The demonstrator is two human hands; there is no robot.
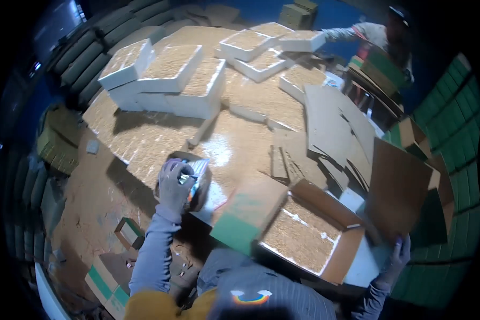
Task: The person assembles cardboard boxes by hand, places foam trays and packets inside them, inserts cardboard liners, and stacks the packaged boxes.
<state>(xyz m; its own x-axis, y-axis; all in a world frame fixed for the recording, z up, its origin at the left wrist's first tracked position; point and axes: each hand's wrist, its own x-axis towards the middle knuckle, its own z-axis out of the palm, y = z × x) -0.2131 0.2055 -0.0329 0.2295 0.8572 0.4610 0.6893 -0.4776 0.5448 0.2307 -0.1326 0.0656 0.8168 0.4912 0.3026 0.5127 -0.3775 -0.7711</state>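
Observation:
My left hand (176, 184), in a grey glove, reaches into a small dark-rimmed box (201, 198) at the table's front edge. Its fingers are curled over small pale and coloured items that I cannot make out. My gloved right hand (399, 257) grips the lower edge of a brown cardboard flap (397, 186), which stands raised at the right. Between my hands, in front of my body, lies an open carton (349, 242) filled with tan, rough-textured material (304, 232) with white edges. Its flap with a green band (234, 232) is folded out to the left.
White trays (170, 69) of the same tan material are stacked at the back of the table. Flat cardboard sheets (338, 128) lie right of centre. Another person (368, 34) reaches in at the far right. Green cartons (464, 176) are piled along the right side.

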